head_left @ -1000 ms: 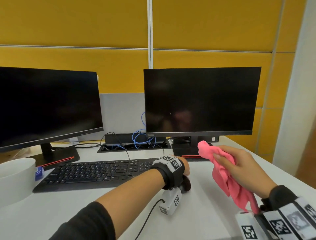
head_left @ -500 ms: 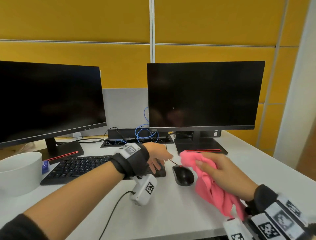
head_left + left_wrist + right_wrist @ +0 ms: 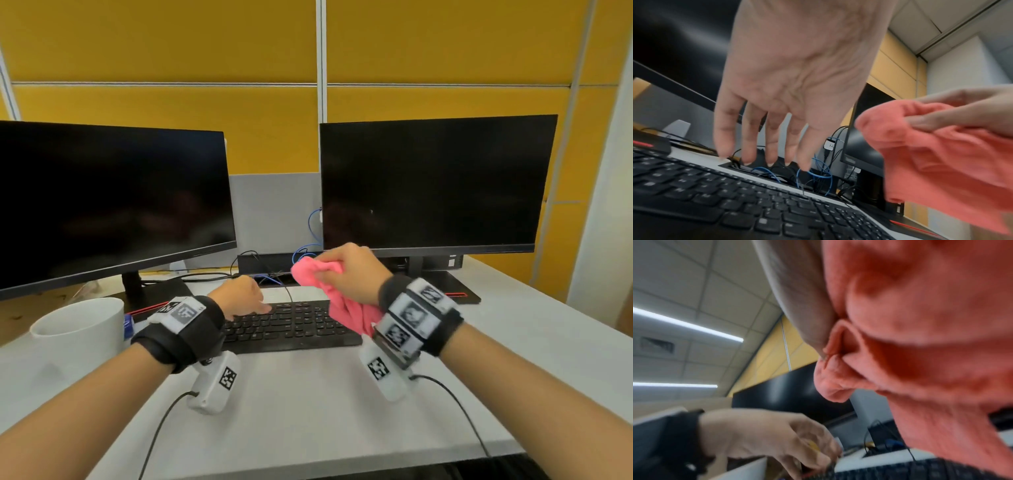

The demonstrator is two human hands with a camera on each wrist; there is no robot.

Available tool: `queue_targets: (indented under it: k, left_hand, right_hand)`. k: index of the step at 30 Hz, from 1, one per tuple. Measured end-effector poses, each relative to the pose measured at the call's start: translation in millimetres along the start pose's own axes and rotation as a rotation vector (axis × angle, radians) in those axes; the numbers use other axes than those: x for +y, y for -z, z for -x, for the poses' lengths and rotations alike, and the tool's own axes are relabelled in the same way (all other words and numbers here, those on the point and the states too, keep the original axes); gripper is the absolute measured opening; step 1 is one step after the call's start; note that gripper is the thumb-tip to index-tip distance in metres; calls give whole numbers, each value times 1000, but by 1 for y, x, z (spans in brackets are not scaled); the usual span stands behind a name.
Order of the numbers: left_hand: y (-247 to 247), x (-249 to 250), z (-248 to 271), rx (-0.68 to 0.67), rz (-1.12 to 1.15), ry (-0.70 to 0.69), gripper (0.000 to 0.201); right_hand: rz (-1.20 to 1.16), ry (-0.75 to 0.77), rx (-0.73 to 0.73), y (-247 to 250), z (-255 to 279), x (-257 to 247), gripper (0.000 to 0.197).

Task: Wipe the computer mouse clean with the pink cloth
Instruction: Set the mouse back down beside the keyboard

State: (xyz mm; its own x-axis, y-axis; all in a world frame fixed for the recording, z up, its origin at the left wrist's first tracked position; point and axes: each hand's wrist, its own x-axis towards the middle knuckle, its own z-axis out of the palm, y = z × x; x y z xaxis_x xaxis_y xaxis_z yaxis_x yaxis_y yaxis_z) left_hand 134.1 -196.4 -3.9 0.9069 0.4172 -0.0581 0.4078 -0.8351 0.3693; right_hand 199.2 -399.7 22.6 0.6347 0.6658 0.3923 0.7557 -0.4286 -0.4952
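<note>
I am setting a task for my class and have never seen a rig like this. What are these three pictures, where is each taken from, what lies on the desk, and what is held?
No robot here: a person wears three cameras. The head view looks down at both arms; each wrist view looks along one hand. The banded white boxes on the wrists are those cameras.

On the white desk lie a black keyboard and a white cup, with two dark monitors behind. No mouse shows in these pictures.

The right hand grips a bunched pink cloth. The left hand holds nothing; its fingers point down, spread above the keyboard.
</note>
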Motion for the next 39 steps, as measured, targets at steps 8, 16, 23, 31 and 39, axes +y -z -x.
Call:
queue_targets:
  k: [8,16,23,31,39]
  left_hand:
    - [-9,-22,8,-166,-364,29,47]
    - [-3,-25,10,-248,-396,14,52]
    - [-9,-7,11,-268,-462,-36,55]
    - [-18,-3,1,-289,-605,-85,55]
    - [-23,0,-3,-270,-650,-102,51]
  right_hand:
    - [470,-74,-514,-107,-33,18,39]
    - [912,-181,-564,-37,-27,22,27]
    - [562,-209,-435,-77,-60,17,17]
    - [490,-174,-671,-43,-58,36,15]
    - [437,-123,-580,-89,-56,45,31]
